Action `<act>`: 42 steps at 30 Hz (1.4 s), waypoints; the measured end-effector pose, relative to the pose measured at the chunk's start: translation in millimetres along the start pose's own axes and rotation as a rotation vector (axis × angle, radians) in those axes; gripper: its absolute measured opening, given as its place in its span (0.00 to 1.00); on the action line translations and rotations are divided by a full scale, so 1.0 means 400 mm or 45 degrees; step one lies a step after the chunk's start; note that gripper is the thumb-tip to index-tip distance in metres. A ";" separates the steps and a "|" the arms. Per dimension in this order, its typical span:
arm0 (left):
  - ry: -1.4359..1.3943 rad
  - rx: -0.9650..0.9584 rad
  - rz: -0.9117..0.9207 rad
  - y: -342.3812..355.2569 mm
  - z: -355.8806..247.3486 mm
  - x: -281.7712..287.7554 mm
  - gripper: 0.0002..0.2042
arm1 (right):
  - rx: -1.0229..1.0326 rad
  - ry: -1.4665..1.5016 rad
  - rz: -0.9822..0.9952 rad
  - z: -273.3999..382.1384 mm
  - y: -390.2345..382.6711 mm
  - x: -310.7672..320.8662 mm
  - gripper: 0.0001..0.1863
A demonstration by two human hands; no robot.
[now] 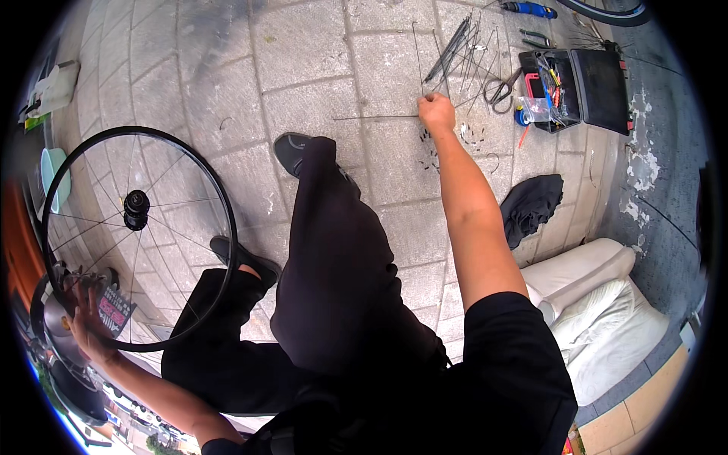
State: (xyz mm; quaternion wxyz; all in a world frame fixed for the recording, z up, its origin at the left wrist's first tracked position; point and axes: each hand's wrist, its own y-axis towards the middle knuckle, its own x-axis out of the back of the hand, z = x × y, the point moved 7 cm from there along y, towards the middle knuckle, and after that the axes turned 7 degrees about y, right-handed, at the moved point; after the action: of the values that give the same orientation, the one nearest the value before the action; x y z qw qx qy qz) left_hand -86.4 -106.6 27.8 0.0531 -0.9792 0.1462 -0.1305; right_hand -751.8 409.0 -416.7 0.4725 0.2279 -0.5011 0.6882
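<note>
At the left, my left hand (89,322) holds a black bicycle wheel (225,199) by the rim's lower left, its fingers partly behind the rim. Thin spokes run from the wheel's black hub (136,210) out to the rim. My right arm stretches forward over the paving. My right hand (437,113) is closed on a thin spoke (371,117) that points left from the fingers. Just beyond that hand lies a loose pile of spokes (469,64). Small dark pieces (428,158) are scattered on the ground beside my right wrist.
Right of the spokes lie scissors (498,92), pliers (535,38) and an open black toolbox (567,114). A blue-handled tool (531,9) sits farther off. Nearer are a black cloth (532,206) and a pale cushioned seat (607,326). A mint basin (57,178) stands behind the wheel.
</note>
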 end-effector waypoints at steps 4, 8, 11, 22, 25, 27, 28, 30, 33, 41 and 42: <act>0.091 -0.018 -0.080 -0.001 -0.002 0.021 0.30 | -0.002 -0.067 -0.002 -0.028 0.070 -0.048 0.22; 0.124 -0.050 -0.044 0.008 -0.003 0.016 0.31 | 0.008 -0.047 0.103 -0.054 0.107 -0.065 0.24; 0.100 -0.070 -0.036 -0.001 -0.008 0.015 0.31 | 0.063 -0.083 0.122 -0.029 0.104 -0.074 0.24; 0.122 -0.084 -0.025 -0.006 -0.007 -0.002 0.31 | -0.022 -0.223 0.021 0.058 0.063 -0.037 0.23; 0.155 -0.107 -0.057 -0.010 -0.013 -0.022 0.31 | -0.034 -0.256 -0.018 0.090 0.056 -0.028 0.26; 0.143 -0.121 -0.035 -0.010 -0.016 -0.017 0.32 | -0.035 -0.284 -0.023 0.118 0.071 -0.030 0.29; 0.125 -0.122 -0.011 -0.020 -0.012 0.007 0.32 | -0.019 -0.339 0.032 0.143 0.061 -0.043 0.32; 0.171 -0.063 -0.115 -0.050 0.001 0.021 0.33 | -0.050 -0.449 -0.002 0.157 0.023 -0.056 0.30; 0.089 -0.174 0.000 -0.009 -0.013 -0.083 0.30 | 0.084 -0.457 0.043 0.153 0.110 -0.008 0.39; 0.065 -0.056 -0.114 -0.064 -0.036 -0.052 0.28 | 0.227 -0.329 0.151 0.026 0.067 -0.112 0.30; 0.058 -0.070 -0.082 -0.037 -0.042 -0.066 0.28 | 0.321 -0.225 0.035 0.003 0.070 -0.106 0.28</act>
State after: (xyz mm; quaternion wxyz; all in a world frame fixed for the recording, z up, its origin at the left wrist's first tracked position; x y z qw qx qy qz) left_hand -111.2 -85.6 39.7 0.0186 -0.9812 0.1195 -0.1505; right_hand -757.3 388.6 -463.0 0.3845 0.3382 -0.4535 0.7294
